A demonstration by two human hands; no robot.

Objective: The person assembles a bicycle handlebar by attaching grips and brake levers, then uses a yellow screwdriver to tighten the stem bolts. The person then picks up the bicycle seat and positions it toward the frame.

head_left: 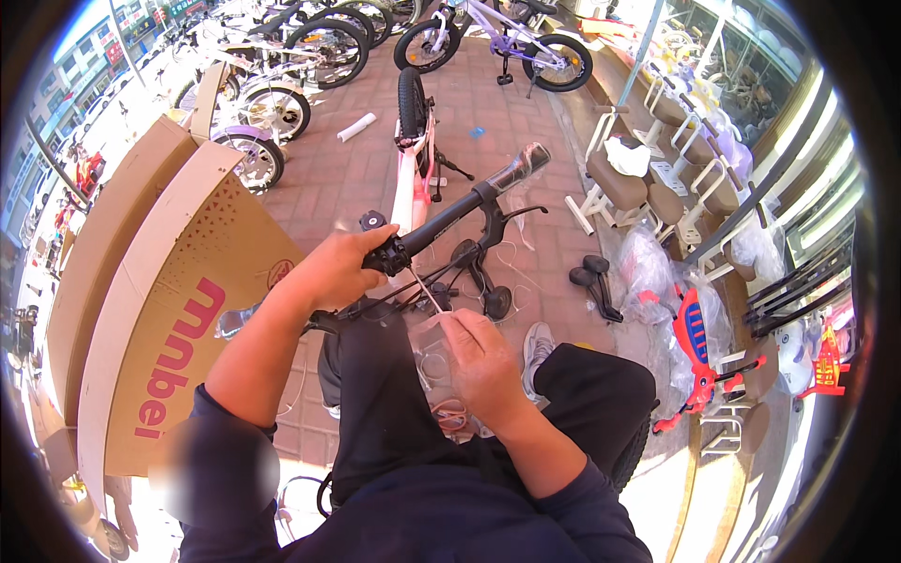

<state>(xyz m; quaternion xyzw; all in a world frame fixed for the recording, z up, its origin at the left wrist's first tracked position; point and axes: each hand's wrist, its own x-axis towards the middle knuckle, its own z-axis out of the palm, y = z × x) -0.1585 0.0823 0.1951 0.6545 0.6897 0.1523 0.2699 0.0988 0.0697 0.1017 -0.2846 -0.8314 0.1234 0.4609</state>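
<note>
My left hand [347,267] is closed around the black clamp [387,253] at the middle of a bicycle handlebar [441,223], by a small round bell-like part [373,220]. A thin metal rod [427,293], which looks like a hex key, reaches from the clamp into my closed right hand [479,355]. On the handlebar's far end is a grip [516,171] in clear plastic, with a black brake lever [524,214] below it. The pink-and-white bicycle frame [411,183] runs away from me to its black-tyred wheel [411,101]. My fingers hide part of the clamp and rod.
A large cardboard box [178,338] stands close on the left. Bicycles [324,52] fill the far left, and a lilac one [497,42] stands ahead. To the right are a pair of small black wheels [591,272], plastic wrapping [643,263] and brown-seated equipment [619,174].
</note>
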